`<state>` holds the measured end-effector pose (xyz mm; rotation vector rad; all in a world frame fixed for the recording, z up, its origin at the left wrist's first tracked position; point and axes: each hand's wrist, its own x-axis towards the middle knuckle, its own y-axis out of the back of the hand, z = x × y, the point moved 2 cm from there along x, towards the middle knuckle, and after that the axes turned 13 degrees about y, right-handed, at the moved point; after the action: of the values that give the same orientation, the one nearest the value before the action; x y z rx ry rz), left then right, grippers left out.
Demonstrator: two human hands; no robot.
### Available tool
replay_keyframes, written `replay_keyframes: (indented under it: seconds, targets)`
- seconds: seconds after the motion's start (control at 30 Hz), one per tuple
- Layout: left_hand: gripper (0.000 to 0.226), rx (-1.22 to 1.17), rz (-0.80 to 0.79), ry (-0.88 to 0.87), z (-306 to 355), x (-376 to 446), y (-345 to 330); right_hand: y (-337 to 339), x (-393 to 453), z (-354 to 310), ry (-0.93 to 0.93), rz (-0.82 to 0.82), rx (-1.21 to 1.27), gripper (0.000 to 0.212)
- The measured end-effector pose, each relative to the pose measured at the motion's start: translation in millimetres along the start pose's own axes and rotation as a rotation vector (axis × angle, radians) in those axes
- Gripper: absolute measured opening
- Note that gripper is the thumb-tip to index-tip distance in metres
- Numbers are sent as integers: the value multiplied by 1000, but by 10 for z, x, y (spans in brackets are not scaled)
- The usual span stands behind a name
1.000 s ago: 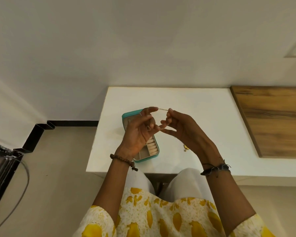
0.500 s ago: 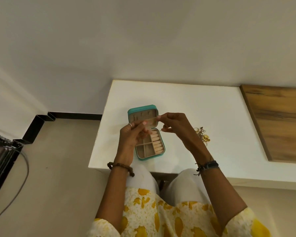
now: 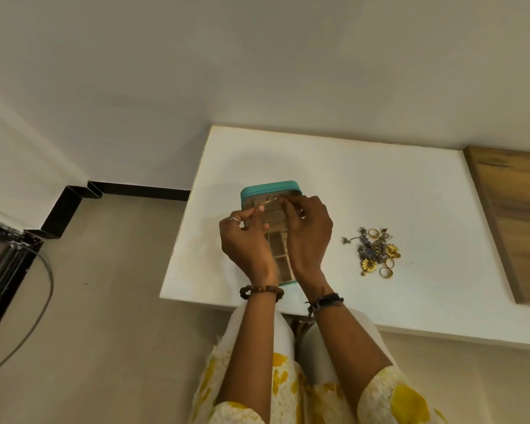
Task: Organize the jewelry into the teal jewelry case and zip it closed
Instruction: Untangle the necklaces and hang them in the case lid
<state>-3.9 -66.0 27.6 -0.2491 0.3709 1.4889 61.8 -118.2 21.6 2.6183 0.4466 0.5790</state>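
The teal jewelry case (image 3: 268,188) stands open on the white table (image 3: 364,191), its lid upright at the back and its tan compartments partly hidden under my hands. My left hand (image 3: 247,243) and my right hand (image 3: 308,231) are raised in front of the lid. Each pinches one end of a thin gold chain (image 3: 266,202) stretched across the lid's inner panel. A pile of loose jewelry (image 3: 375,250), with gold rings and earrings, lies on the table to the right of my right hand.
A wooden board (image 3: 514,221) lies on the table's right side. The table's front edge is close to my knees. Floor, a black skirting strip (image 3: 135,190) and a grey cable (image 3: 28,325) are at the left.
Both hands moved forward and down from mid-air to the case's lid, carrying the chain with them. The camera tilted, so the jewelry pile is now in full view.
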Motion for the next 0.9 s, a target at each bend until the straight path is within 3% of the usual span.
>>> replay_keyframes:
  seconds: [0.1,0.2,0.3,0.43,0.73,0.9]
  targets:
    - [11,-49,-5,-1,-60,19,-55,-63,-27,12,24,121,-61,11]
    - [9,-56,-77,25,-68,44,-77,-111,-30,29,29,170,40,9]
    - [18,-83,-113,32,-49,54,-95,-128,-12,22,-4,147,187,10]
    - [4,-56,-79,21,-45,87,-130,-171,30,14,3,119,262,5]
    - [29,-66,36,-32,-75,137,-246,-205,73,37,-18,126,247,5]
    - [14,-49,35,-64,-90,147,-253,-189,80,29,17,131,239,11]
